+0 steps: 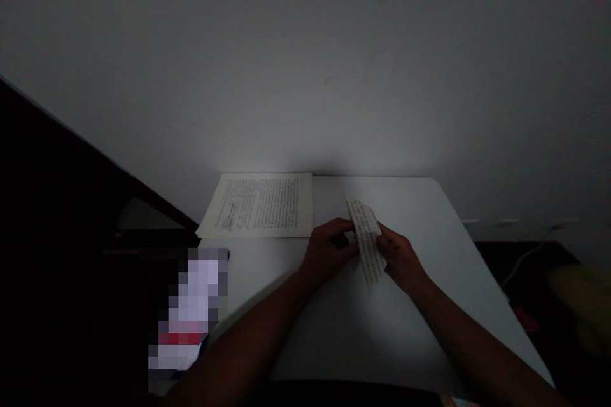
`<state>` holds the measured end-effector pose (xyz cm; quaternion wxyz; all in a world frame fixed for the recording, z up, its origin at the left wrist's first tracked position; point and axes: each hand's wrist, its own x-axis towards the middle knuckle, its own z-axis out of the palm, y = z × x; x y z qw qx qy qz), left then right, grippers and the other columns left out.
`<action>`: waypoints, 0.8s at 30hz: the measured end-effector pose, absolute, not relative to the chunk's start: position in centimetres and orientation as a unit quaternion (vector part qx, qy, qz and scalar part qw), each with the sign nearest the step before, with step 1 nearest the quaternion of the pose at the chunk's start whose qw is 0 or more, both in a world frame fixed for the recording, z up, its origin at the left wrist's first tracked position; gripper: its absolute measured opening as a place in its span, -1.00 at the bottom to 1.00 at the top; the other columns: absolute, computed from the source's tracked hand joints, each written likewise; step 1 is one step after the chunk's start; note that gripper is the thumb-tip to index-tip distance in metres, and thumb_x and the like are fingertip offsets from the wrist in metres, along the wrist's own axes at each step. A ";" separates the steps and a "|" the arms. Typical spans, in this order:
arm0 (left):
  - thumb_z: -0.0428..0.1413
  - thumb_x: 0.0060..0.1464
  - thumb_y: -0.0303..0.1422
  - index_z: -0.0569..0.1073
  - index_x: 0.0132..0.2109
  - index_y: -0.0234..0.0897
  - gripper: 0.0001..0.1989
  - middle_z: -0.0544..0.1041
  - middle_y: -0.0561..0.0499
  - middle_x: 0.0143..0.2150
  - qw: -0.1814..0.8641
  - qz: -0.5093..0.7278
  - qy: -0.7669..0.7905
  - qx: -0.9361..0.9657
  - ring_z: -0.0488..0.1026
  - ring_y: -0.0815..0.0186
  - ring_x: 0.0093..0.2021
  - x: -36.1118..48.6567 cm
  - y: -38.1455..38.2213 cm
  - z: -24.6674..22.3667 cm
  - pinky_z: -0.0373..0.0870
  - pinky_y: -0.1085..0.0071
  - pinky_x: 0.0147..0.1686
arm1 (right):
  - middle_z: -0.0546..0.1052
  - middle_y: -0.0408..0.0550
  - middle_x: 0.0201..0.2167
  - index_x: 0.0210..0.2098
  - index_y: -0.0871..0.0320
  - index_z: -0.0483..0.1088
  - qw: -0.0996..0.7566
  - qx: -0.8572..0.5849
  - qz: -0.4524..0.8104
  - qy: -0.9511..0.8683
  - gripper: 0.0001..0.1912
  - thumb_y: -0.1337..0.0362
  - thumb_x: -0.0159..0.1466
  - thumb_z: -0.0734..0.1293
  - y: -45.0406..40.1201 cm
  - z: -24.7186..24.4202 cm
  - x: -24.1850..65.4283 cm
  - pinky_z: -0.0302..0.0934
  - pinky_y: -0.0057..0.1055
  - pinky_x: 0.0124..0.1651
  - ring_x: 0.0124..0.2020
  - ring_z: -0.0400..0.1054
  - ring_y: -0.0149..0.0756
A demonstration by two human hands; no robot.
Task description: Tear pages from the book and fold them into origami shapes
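A folded sheet of printed paper point(366, 238) is held up above the white table, tilted, with its pointed ends toward the wall and toward me. My left hand point(333, 245) pinches it from the left, thumb and fingers closed at its edge. On the other side my right hand point(401, 257) grips the paper, its thumb lying on the printed face. The fingertips behind the sheet are hidden. Left of my hands, a flat stack of printed pages point(265, 205) lies at the table's far left corner.
The white table point(405, 203) stands against a pale wall point(296, 76). A bright pixelated object point(193, 311) lies at the table's left edge beside my left forearm. To the right of the table are a white cable point(525, 261) and a dim yellowish thing point(582, 305). The room is dark.
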<state>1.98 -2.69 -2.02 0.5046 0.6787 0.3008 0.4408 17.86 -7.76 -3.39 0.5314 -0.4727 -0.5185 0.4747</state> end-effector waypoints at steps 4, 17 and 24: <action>0.27 -0.13 -0.32 0.53 -0.18 -0.32 -0.69 0.49 -0.03 -0.28 0.526 0.414 0.287 0.685 0.33 0.51 -0.53 1.8 -2.6 -2.1 0.29 0.56 -0.53 | 0.44 0.01 0.06 0.10 0.07 0.35 0.519 -0.458 0.480 -0.539 -0.48 -0.03 0.22 0.24 -7.8 -3.2 17.9 -0.03 -0.04 0.25 0.20 0.15 0.00; 0.28 -0.14 -0.32 0.51 -0.18 -0.34 -0.67 0.51 -0.01 -0.33 0.560 0.393 0.276 0.675 0.37 0.44 -0.47 1.6 -2.9 -2.2 0.31 0.53 -0.47 | 0.38 0.00 0.12 0.08 0.06 0.38 0.487 -0.448 0.448 -0.600 -0.50 -0.03 0.25 0.21 -7.7 -2.7 18.1 0.01 -0.09 0.22 0.19 0.16 -0.01; 0.28 -0.16 -0.35 0.52 -0.14 -0.34 -0.64 0.52 -0.01 -0.35 0.556 0.368 0.276 0.692 0.39 0.40 -0.43 1.6 -3.0 -2.3 0.33 0.51 -0.45 | 0.41 0.00 0.07 0.03 0.04 0.43 0.471 -0.447 0.425 -0.631 -0.54 -0.03 0.27 0.18 -7.7 -2.3 18.1 0.10 -0.14 0.17 0.15 0.22 -0.02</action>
